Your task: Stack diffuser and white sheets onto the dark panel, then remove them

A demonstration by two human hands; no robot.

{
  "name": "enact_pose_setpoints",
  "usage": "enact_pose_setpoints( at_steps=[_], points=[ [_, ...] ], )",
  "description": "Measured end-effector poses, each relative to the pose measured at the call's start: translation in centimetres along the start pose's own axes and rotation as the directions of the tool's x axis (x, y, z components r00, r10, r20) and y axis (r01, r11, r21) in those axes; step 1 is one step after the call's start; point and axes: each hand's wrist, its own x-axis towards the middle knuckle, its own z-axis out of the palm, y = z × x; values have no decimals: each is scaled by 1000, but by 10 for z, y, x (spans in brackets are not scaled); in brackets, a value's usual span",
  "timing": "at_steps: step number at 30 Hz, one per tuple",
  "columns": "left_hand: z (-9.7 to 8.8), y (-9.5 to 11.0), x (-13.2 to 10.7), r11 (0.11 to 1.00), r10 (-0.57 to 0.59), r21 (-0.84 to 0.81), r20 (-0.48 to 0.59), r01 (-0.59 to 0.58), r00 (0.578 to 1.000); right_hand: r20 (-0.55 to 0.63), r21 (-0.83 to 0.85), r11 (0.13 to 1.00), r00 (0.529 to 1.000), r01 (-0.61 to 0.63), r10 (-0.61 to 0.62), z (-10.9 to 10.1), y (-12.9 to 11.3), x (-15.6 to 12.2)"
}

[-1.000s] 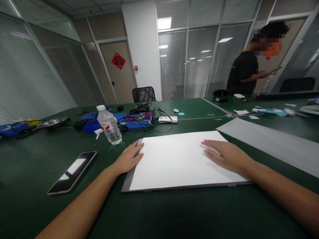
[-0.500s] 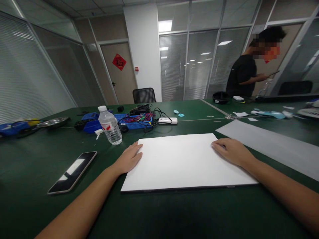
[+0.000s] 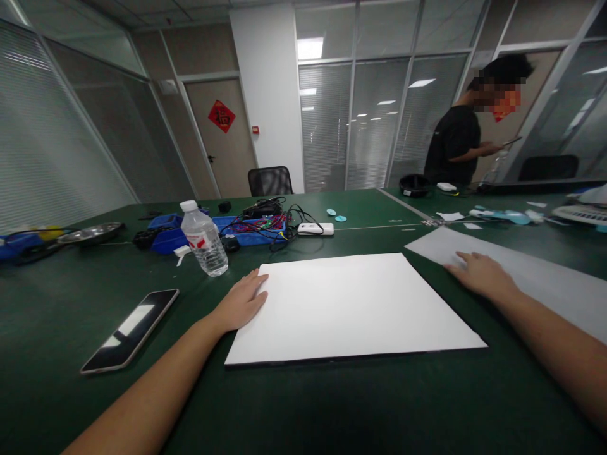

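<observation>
A white sheet (image 3: 351, 309) lies flat in front of me, with a thin dark layer showing under its near and right edges. My left hand (image 3: 243, 300) rests on its left edge, fingers stretched out and holding nothing. Over to the right, a second, greyer white sheet (image 3: 545, 272) lies at an angle on the table. My right hand (image 3: 484, 273) is at the left edge of that sheet, fingers extended and apart; whether the fingertips press on it I cannot tell.
On the green table (image 3: 360, 404) a phone (image 3: 130, 332) and a water bottle (image 3: 205, 240) stand left. Behind are a blue tray (image 3: 251, 237) of tangled wires and a white power strip (image 3: 315, 229). A person (image 3: 458, 142) stands at the back right.
My right hand has left the right edge of the white sheet and moved right to the greyer sheet. My left hand stays on the left edge. The view has shifted slightly.
</observation>
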Motion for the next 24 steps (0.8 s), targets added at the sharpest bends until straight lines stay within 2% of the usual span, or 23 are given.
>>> enact_pose_setpoints(
  at_steps=[2,5,10,12,16,18,19,21,24],
  points=[
    [-1,1,0,1000,-3,5,7,3,1000,53,27,999,998,-24,23,3,4,0],
    [-1,2,-1,1000,-2,5,6,2,1000,76,55,998,997,-7,3,-4,-7,-6],
    [-1,-1,-1,1000,8,1,-4,-8,1000,-59,40,999,998,3,-1,-27,-41,-22],
    [-1,-1,-1,1000,10,-7,-11,-10,1000,-86,37,998,995,58,-55,-34,-56,-28],
    [-3,0,-2,1000,7,-6,-7,-7,1000,-49,35,972,972,232,-230,-43,-92,-45],
    [-3,1,-2,1000,-1,4,1,1,1000,-45,43,924,925,380,-378,-47,-112,-58],
    [-3,2,-2,1000,-6,9,7,6,1000,-48,49,882,883,469,-467,-49,-121,-65],
    [-3,2,-2,1000,-10,17,16,10,1000,-60,64,767,770,638,-635,-55,-139,-81],
    [-3,1,-2,1000,-7,12,18,6,1000,-79,117,592,602,797,-795,-62,-159,-102]
  ],
)
